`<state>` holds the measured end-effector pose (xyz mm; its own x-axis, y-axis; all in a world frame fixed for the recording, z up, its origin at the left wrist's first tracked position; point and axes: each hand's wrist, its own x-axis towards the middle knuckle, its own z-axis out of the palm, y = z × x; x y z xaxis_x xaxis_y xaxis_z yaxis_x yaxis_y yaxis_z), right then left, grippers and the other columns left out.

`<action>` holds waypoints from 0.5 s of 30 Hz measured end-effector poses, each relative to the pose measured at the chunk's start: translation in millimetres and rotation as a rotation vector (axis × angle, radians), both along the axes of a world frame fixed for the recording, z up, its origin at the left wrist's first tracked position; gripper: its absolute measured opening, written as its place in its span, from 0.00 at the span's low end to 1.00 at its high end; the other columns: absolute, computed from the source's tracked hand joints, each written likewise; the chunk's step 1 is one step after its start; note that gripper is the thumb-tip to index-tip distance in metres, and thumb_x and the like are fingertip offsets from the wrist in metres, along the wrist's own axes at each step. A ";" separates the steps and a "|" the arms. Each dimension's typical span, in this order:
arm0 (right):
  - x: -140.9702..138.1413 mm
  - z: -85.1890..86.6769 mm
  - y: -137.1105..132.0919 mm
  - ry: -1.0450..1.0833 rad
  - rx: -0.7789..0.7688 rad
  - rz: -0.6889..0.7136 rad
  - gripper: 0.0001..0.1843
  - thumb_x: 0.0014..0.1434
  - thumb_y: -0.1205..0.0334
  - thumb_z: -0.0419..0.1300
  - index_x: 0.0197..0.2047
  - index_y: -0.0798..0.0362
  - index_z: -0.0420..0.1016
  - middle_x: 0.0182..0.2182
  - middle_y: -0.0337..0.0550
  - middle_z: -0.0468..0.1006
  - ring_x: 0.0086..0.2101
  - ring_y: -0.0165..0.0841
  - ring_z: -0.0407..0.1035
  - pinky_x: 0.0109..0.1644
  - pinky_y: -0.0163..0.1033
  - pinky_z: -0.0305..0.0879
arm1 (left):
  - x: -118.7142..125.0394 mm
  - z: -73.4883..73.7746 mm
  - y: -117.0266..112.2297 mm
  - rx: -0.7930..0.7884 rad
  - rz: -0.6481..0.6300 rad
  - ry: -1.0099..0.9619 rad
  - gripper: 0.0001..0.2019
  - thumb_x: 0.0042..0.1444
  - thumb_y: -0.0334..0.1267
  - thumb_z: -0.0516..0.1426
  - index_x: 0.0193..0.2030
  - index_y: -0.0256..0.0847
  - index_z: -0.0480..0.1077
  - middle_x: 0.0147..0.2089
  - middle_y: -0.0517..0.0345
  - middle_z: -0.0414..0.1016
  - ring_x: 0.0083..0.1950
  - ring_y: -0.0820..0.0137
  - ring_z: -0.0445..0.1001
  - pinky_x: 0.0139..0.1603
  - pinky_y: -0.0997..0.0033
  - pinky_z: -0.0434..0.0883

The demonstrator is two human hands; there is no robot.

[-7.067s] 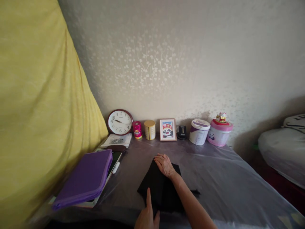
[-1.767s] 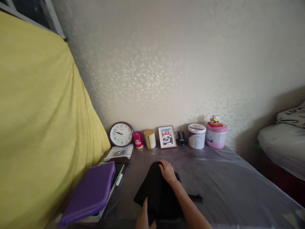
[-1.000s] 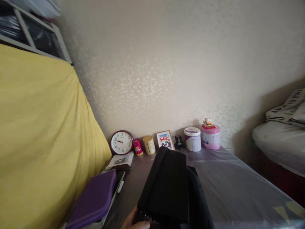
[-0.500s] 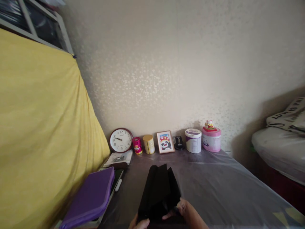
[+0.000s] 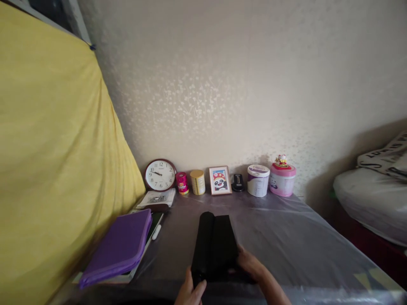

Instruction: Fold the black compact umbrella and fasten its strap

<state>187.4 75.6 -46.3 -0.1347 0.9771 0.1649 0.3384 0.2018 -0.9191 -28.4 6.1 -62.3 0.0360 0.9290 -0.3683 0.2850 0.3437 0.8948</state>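
Observation:
A black item, partly rolled up [image 5: 214, 245], is held above the near part of the table, its kind unclear. Along its left side runs a thick roll, and a flat panel extends to the right. My left hand [image 5: 191, 291] grips the near left end of the roll, thumb on the near side. At the panel's right edge, my right hand [image 5: 249, 262] is closed on it, with its fingers mostly hidden behind or beneath the black material.
A grey-covered table [image 5: 286, 241] stands against the wall. At its back are a clock [image 5: 160, 174], a pink can [image 5: 182, 183], a yellow can [image 5: 197, 183], a panda picture [image 5: 220, 181], a white tub [image 5: 258, 181] and a pink tub [image 5: 282, 182]. A purple folder [image 5: 117, 245] lies left.
The loose flaps of the black item now lie flatter, with a neater roll on its left. My right hand has moved up along the right edge. The view has tilted slightly down.

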 end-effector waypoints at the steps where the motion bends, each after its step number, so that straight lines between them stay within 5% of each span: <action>1: 5.6 -1.3 3.0 -0.002 -0.015 0.004 0.14 0.44 0.57 0.57 0.34 0.51 0.77 0.32 0.44 0.79 0.37 0.41 0.71 0.43 0.43 0.67 | 0.6 2.0 0.0 -0.012 -0.013 0.011 0.33 0.50 0.52 0.52 0.58 0.39 0.46 0.17 0.70 0.63 0.18 0.74 0.66 0.22 0.78 0.61; 8: 19.6 6.8 11.1 -0.084 0.063 -0.274 0.19 0.51 0.52 0.48 0.34 0.52 0.75 0.35 0.47 0.78 0.37 0.40 0.70 0.44 0.42 0.63 | 5.1 6.3 2.1 -0.037 -0.017 0.025 0.38 0.50 0.54 0.51 0.61 0.39 0.40 0.17 0.71 0.60 0.18 0.75 0.64 0.19 0.80 0.58; 15: 2.1 29.3 -6.4 -0.211 0.052 -0.242 0.21 0.55 0.46 0.48 0.35 0.52 0.74 0.29 0.45 0.77 0.32 0.38 0.70 0.36 0.38 0.61 | 10.9 -0.9 3.1 0.006 0.019 0.072 0.31 0.56 0.42 0.48 0.62 0.38 0.37 0.20 0.67 0.62 0.17 0.75 0.61 0.17 0.79 0.57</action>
<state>189.5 69.3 -17.0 0.0644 0.9758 0.2088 0.5639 0.1371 -0.8144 -17.4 9.2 -63.2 -0.0080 0.9314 -0.3640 0.3420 0.3446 0.8742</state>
